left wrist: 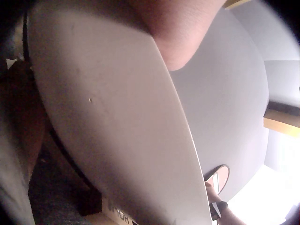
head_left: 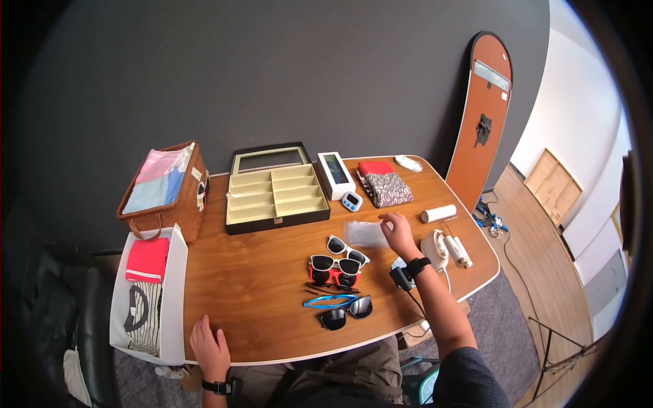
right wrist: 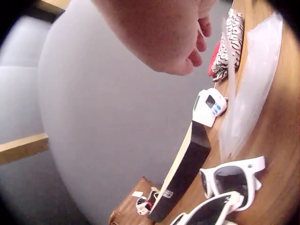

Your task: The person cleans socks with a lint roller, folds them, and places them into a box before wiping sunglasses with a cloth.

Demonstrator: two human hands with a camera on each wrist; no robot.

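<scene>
My right hand (head_left: pixel 403 239) is over the right end of a clear plastic bag (head_left: pixel 364 234), its fingers curled at the bag's edge. In the right wrist view, the right hand (right wrist: pixel 164 35) is above the table and a raised layer of the plastic bag (right wrist: pixel 253 89) stands up beside the curled fingers; the fingertips are partly hidden. My left hand (head_left: pixel 211 350) rests on the table's front left edge with fingers extended, holding nothing. Just in front of the bag lie white sunglasses (head_left: pixel 335 264), red sunglasses (head_left: pixel 320 276), blue-framed glasses (head_left: pixel 328 297) and black sunglasses (head_left: pixel 333 319).
Behind are an open compartment case (head_left: pixel 248 215), a white box (head_left: pixel 328 155), a timer (head_left: pixel 352 201) and folded cloth (head_left: pixel 391 190). A white roll (head_left: pixel 439 214) and a white device (head_left: pixel 433 251) lie right. A wicker basket (head_left: pixel 190 217) and a white bin (head_left: pixel 175 299) stand left.
</scene>
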